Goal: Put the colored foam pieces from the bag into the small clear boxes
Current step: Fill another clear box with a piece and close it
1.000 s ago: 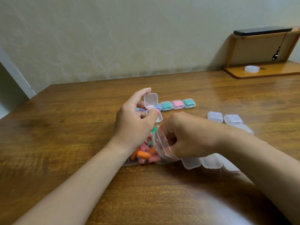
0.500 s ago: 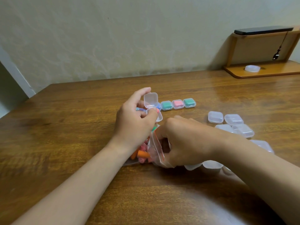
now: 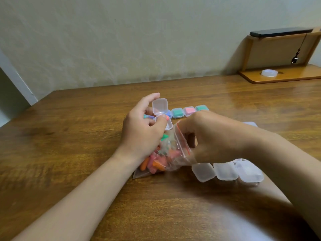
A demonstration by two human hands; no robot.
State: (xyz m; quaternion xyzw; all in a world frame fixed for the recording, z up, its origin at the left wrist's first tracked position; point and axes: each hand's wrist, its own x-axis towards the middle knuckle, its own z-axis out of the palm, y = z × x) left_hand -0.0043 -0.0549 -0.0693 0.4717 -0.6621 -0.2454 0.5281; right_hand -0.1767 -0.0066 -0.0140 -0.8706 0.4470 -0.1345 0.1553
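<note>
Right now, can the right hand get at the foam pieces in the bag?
Probably yes: the right hand grips the bag at its open mouth, foam pieces lie further in, nothing between. The left hand holds an open box.

Open clear box [image 3: 159, 106] just beyond foam-filled bag [image 3: 167, 159]

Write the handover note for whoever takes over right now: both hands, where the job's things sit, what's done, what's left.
Left hand: holds the open clear box, lid up, above the table.
Right hand: grips the raised mouth of the bag; any piece in its fingers is hidden.
The bag lies between the hands, with many foam pieces inside.
Done: at least three filled boxes, closed, in a row behind the hands.
Left: fill and close the held box, then the empty boxes beside the right wrist.
</note>
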